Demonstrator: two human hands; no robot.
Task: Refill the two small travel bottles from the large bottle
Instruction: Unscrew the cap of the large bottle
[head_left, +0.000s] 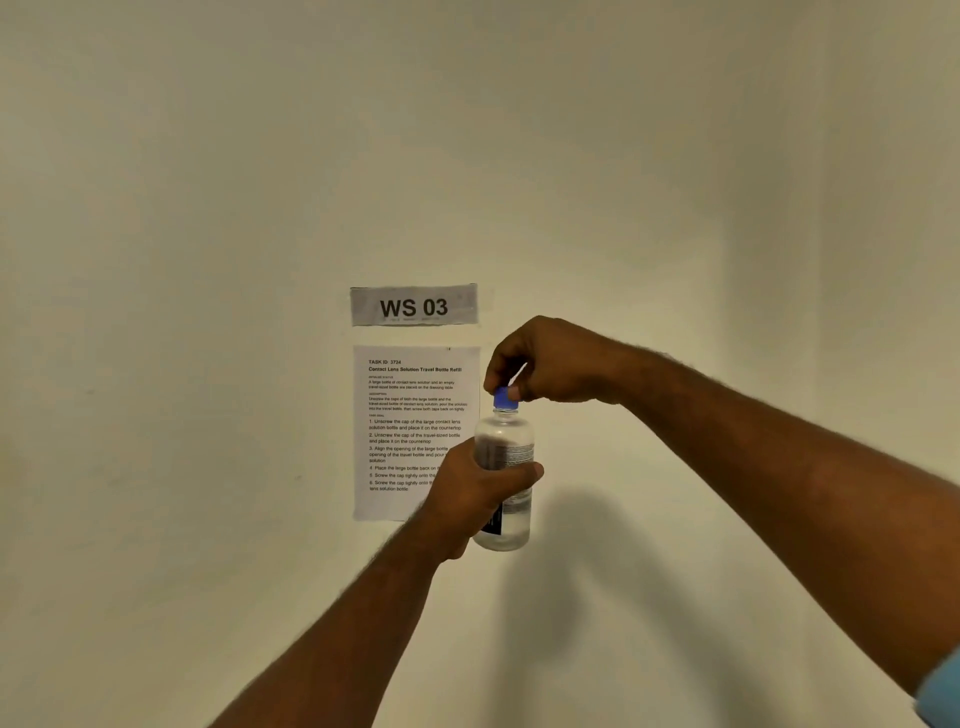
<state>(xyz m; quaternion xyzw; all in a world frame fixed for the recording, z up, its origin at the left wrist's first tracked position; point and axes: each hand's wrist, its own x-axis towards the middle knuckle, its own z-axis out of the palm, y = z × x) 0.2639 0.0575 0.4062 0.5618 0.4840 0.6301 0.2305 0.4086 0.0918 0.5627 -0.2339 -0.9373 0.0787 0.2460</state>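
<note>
While the left hand (475, 493) wraps the upright large bottle (505, 467), the right hand (545, 364) pinches its blue cap (505, 399).

Wall (208, 218) bears sign (413, 306), instruction sheet (400, 499)

We see a clear glossy plastic bottle (504, 483), its blue plastic cap (505, 399), matt paper sheets (405, 415), smooth matt wall (208, 208).

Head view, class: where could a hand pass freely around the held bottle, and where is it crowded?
Free: left of the left hand below the instruction sheet; also beneath the bottle. Crowded: above, where the right hand pinches the blue cap. No surface for setting down shows.
</note>
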